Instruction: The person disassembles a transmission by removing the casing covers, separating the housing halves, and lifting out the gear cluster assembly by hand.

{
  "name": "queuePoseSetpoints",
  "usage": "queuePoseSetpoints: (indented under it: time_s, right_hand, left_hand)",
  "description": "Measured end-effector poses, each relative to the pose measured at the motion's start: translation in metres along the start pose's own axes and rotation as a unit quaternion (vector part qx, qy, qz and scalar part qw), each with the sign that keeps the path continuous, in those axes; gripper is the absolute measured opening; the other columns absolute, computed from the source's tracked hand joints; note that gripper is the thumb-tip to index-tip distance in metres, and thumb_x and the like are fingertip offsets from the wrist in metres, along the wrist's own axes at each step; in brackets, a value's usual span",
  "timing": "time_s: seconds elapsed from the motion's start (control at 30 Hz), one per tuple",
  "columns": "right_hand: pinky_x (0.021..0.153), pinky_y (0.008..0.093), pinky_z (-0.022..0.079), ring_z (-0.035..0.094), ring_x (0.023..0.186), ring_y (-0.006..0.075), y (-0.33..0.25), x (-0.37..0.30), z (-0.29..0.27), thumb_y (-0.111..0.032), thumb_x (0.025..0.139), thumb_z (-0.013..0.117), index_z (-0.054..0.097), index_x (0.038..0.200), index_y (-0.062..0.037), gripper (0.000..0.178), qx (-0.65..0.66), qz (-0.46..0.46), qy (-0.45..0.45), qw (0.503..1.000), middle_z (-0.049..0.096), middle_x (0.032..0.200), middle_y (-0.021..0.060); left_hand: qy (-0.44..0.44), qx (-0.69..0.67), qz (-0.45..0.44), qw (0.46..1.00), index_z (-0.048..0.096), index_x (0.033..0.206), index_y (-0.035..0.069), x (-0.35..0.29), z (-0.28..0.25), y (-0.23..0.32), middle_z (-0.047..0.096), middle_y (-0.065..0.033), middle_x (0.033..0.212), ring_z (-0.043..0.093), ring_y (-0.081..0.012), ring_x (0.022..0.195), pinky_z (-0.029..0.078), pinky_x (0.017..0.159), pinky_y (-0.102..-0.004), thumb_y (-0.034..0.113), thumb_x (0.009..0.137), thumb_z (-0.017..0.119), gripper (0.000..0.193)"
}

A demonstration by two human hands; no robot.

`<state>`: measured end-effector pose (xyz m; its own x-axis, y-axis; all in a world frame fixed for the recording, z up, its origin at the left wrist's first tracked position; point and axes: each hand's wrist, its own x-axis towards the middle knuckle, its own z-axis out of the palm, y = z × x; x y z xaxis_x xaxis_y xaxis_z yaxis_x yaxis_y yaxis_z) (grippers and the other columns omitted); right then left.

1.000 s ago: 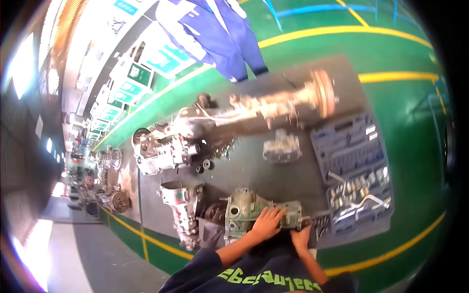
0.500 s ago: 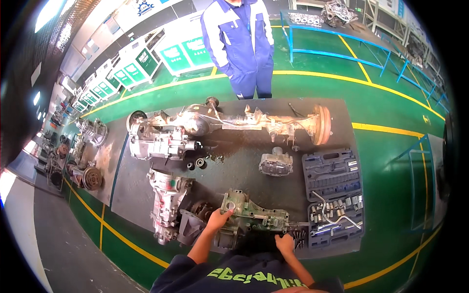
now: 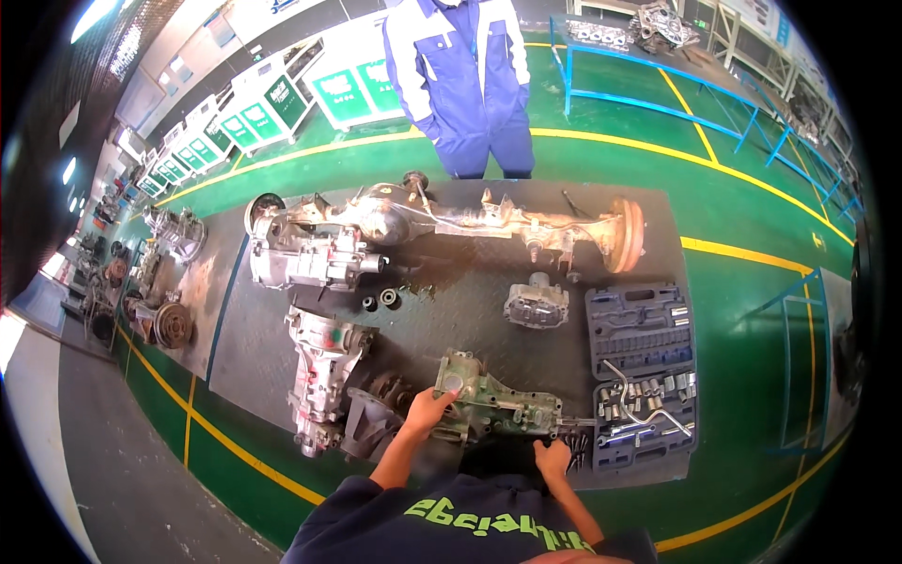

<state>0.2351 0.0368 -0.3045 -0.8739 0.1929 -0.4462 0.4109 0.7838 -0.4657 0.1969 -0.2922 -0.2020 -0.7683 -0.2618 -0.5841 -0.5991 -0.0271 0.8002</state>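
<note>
Gearbox casing point(image 3: 507, 410): gripped at left end by left hand point(image 3: 429, 412); near right end, right hand point(image 3: 553, 459), grasp indiscernible.

On the table point(image 3: 451, 320) the toolbox point(image 3: 628, 331) lies right of the housing point(image 3: 500, 408), an axle point(image 3: 493, 222) behind

The person's bare left forearm point(image 3: 395, 460) slanted up and to the right from a dark sleeve point(image 3: 340, 498). The left hand point(image 3: 430, 411) was the farther forward of the two, its digits pointing right, their exact grip too small to tell. The bare right forearm point(image 3: 576, 505) angled up and to the left. The right hand point(image 3: 552, 459) sat lower, well apart from the left, its fingers bent; whether they pinched anything was unclear.
</note>
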Motion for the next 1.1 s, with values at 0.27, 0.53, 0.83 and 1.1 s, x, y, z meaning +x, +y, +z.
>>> queuePoseSetpoints:
  time_s: [0.27, 0.53, 0.83, 1.1]
  right_hand:
    - [0.078, 0.0563, 0.053, 0.067, 0.084, 0.05, 0.008, -0.003, 0.011, -0.048, 0.087, 0.071, 0.069, 0.083, 0.0075, 0.056, -0.01, -0.039, 0.023, 0.999, 0.068, 0.087, 0.0312]
    - [0.079, 0.0559, 0.055, 0.068, 0.084, 0.0503, -0.014, 0.017, -0.002, -0.04, 0.085, 0.069, 0.07, 0.093, 0.006, 0.046, 0.026, -0.017, 0.011, 0.999, 0.069, 0.084, 0.0314]
    - [0.078, 0.0505, 0.056, 0.07, 0.092, 0.0433, -0.021, -0.002, -0.053, -0.039, 0.088, 0.071, 0.068, 0.099, -0.0026, 0.039, -0.001, 0.033, -0.059, 0.998, 0.074, 0.093, 0.0199]
    - [0.124, 0.0519, 0.02, 0.044, 0.139, 0.0357, -0.007, 0.051, -0.085, -0.05, 0.074, 0.084, 0.052, 0.138, -0.0027, 0.085, -0.105, -0.256, -0.047, 0.96, 0.055, 0.139, 0.0182]
  left_hand:
    - [0.066, 0.114, 0.079, 0.988, 0.069, 0.098, -0.002, -0.011, 0.01, 0.02, 0.067, -0.005, 0.081, 0.057, -0.0124, 0.077, 0.049, 0.073, -0.0327, 0.03, 0.101, 0.066, 0.032]
    - [0.053, 0.055, 0.016, 0.997, 0.068, 0.105, -0.005, 0.008, 0.011, 0.029, 0.057, 0.0017, 0.079, 0.046, -0.0082, 0.072, 0.042, 0.065, -0.0292, 0.037, 0.11, 0.05, 0.047]
    - [0.035, 0.025, 0.0, 0.999, 0.066, 0.111, -0.002, -0.019, 0.021, 0.032, 0.052, 0.005, 0.083, 0.039, -0.005, 0.076, 0.036, 0.066, -0.0245, 0.039, 0.112, 0.045, 0.046]
    - [0.048, 0.011, -0.02, 0.999, 0.065, 0.119, -0.002, -0.017, 0.027, 0.041, 0.062, 0.0007, 0.095, 0.049, -0.007, 0.085, 0.044, 0.076, -0.0252, 0.038, 0.111, 0.047, 0.045]
